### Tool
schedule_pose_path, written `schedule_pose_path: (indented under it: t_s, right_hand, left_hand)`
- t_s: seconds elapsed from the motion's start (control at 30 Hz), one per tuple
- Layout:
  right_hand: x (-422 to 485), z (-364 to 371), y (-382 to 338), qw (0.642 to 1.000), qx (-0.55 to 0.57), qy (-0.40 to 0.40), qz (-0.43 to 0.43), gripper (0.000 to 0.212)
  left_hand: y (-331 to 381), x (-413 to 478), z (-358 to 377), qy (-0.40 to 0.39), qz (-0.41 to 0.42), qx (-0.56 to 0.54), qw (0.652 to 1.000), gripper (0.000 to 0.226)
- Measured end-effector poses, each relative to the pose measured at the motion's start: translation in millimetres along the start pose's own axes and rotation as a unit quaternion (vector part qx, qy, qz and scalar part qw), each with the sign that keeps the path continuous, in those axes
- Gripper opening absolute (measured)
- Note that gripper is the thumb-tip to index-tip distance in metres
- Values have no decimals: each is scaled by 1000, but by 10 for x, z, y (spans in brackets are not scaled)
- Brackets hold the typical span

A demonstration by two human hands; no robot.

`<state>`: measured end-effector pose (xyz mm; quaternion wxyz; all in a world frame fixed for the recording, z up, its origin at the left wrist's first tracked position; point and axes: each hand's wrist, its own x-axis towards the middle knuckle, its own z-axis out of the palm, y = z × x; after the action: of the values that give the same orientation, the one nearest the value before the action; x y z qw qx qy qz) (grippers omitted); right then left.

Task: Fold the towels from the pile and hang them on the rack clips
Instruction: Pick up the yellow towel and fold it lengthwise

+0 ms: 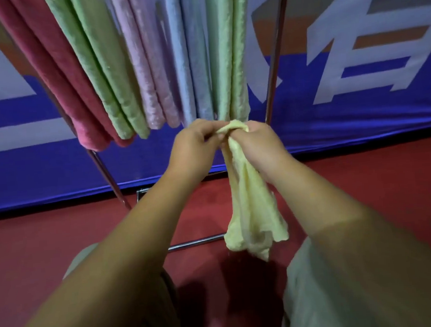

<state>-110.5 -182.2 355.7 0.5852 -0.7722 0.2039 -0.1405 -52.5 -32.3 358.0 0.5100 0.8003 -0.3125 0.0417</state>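
Left hand (194,143) and right hand (260,143) pinch the yellow towel (252,217) (its lower edge hanging free) just below hung towels (150,65).

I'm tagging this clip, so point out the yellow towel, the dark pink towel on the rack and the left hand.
yellow towel (251,212): head view, on the hanging middle of the cloth.
dark pink towel (58,80): head view, midway down its folded length.
left hand (195,144): head view, on the back of the hand.

Looks like an indoor sports hall, red floor (365,177), long blue banner (334,117) with big white letters, metal rack (275,55) of towels (104,69)
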Motion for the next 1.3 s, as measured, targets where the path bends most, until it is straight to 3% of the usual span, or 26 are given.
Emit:
schedule_pose_path:
  t_s: [0.1,0.17,0.33,0.4,0.5,0.57,0.67,0.8,0.93,1.03,1.13,1.2,1.3]
  right_hand:
    - [-184,71,157,1000,-6,7,16,25]
    - [-254,126,293,997,-63,-9,30,19]
    - [-331,215,435,969,-221,-97,55,35]
    - [-309,203,497,961,-246,-104,78,37]
    - [-272,172,527,945,-286,-115,107,39]
    - [-256,157,540,941,-294,-119,118,44]
    - [-252,119,525,948,-267,-110,133,53]
    - [-151,96,591,924,-324,-150,140,40]
    - [-166,42,640,908,-366,-137,152,30]
    - [-174,46,667,938,-308,-105,122,27]
    - [-173,111,690,985,-106,-57,127,18]
    - [-187,124,652,991,-11,-44,126,13]
    - [-149,63,576,990,53,30,125,9]
  left_hand:
    - [-78,-285,-40,48,-98,-123,986,16]
    - [-167,-435,-25,68,-171,-181,966,28]
    - [-311,-473,-137,114,-307,-214,920,58]
    - [-303,-490,-195,93,-311,-228,918,56]
    - [-293,-526,-290,16,-272,-248,930,23]
    - [-316,-540,-389,-1,-250,-247,936,16]
    - [-307,-550,-504,42,-244,-268,931,9]
    - [-298,-550,-600,98,-242,-232,937,30]
    - [-315,-553,-712,159,-244,-176,940,20]
    - [-338,-557,-797,141,-223,-141,954,18]
    - [-319,-577,-814,170,-245,-211,931,15]
    - [-384,-558,-828,220,-259,-251,906,24]
    - [-502,-531,-918,282,-264,-205,899,27]
